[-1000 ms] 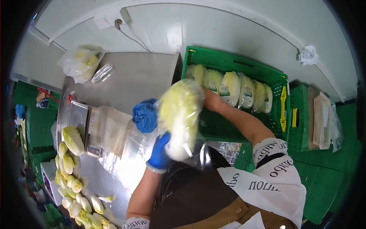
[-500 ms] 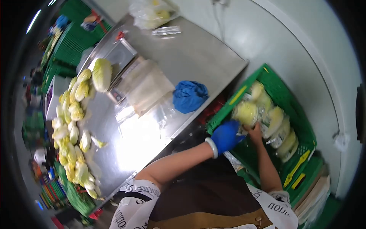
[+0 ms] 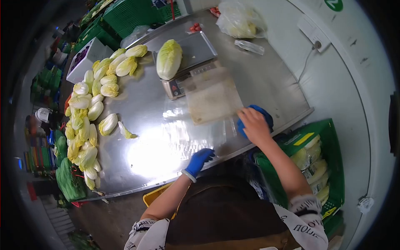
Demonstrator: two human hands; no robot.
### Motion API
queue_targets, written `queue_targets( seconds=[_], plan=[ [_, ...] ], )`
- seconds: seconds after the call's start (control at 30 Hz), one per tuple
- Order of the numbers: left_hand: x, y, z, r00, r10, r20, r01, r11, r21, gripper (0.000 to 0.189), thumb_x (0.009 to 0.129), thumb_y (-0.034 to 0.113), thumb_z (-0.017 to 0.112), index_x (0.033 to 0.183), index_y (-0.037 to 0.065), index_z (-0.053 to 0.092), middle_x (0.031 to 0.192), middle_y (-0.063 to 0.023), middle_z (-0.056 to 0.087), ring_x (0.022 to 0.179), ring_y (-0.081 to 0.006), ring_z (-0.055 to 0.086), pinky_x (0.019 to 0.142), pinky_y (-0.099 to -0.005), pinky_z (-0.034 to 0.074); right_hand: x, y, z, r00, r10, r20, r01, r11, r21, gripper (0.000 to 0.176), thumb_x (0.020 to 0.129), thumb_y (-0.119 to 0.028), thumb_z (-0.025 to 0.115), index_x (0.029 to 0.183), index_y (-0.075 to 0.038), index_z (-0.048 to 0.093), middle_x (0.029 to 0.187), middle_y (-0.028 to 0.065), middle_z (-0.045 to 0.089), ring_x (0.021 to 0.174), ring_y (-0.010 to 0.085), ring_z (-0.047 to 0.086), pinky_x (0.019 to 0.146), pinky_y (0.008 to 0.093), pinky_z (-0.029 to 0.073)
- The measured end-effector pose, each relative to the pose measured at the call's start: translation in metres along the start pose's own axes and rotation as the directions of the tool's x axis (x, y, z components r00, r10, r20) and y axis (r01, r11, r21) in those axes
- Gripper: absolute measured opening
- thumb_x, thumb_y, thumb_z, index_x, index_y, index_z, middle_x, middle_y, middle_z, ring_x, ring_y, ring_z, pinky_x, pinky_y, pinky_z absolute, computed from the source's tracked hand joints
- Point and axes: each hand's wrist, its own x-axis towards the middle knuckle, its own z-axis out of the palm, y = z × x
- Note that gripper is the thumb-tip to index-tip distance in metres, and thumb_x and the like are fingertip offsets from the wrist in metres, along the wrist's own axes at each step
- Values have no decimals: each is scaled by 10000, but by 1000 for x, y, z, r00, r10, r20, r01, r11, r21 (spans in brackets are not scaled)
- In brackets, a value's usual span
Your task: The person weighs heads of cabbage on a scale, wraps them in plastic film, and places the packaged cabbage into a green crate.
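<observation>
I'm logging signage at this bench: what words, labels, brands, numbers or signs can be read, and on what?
"2", seemingly: green round sign on wall.
Sleeves: partial printed letters, no whole word readable.
Labels on wrapped cabbages: too small to read.
Scale panel: too small to read.
White wall patch: too blurred to read.

Desk: shiny metal, strong glare toward near edge. Left side: crowded row of small pale cabbage heads; one head and a loose leaf just apart. Middle: scale, clear film nearer. Right: blue bundle by near edge; farther back, filled bag, transparent pack.
</observation>
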Motion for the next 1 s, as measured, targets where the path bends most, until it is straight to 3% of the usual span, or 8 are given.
queue_targets(
  seconds=[0.13,0.37,0.47,0.6,0.67,0.8,0.9,1.0],
  plan=[
    [-12,2,-21,977,-26,213,38,998,-51,373,922,316,556,1159,32,599,1001,-74,649,906,-148,596,816,-287,468,50,16,110,923,-82,377,198,939,-281,248,731,-123,602,963,-36,620,969,120,616,1007,317,537,896,402,429],
    [-19,-16,-122,999,-33,31,45,665,-745,664,942,270,503,1469,183,108,1394,-89,322,1223,-300,438,950,-459,420,53,-197,95,812,-283,510,199,956,214,164,814,-216,562,843,-57,589,872,140,594,886,304,584,774,423,458],
    [-16,-5,-164,978,-80,-194,-23,877,-479,632,886,204,579,1413,121,240,1243,-115,484,1107,-281,533,861,-415,479,65,-224,110,801,-366,473,55,832,552,382,784,-364,656,938,-19,599,980,153,604,982,311,572,859,408,448],
    [-7,5,-206,964,-42,-264,-4,985,-174,738,791,217,707,1386,58,299,1146,-149,563,995,-268,592,850,-350,479,163,-173,134,952,260,159,-305,812,498,532,802,-361,668,1143,30,552,1151,198,580,1082,337,546,916,411,428],
    [-1,8,-219,918,137,-372,-106,989,104,758,791,221,712,1393,34,291,1163,-158,554,1024,-275,574,867,-343,466,234,-129,158,814,525,246,-513,454,729,646,795,-327,713,1263,35,455,1173,196,565,1059,267,558,918,346,431],
    [15,10,-230,611,368,-701,-190,928,322,706,811,254,703,1360,-14,348,1273,-189,477,1172,-278,466,977,-364,390,345,-98,191,637,750,177,-699,465,544,813,720,-412,744,1301,41,399,1221,242,538,1097,322,556,916,375,441],
    [28,20,-230,529,384,-757,-248,923,295,577,834,260,681,1286,-8,442,1207,-174,533,1104,-262,525,944,-350,423,368,-75,227,707,388,591,-552,-221,804,508,743,-190,756,1182,-41,549,1075,108,627,930,246,633,831,390,505],
    [56,45,-238,645,293,-706,-338,938,80,589,844,299,669,1323,46,437,1184,-144,562,1035,-226,562,894,-343,455,375,-84,221,759,387,523,-573,17,819,567,755,-181,737,1244,-29,493,1119,115,603,998,259,608,863,401,488]
  ],
)
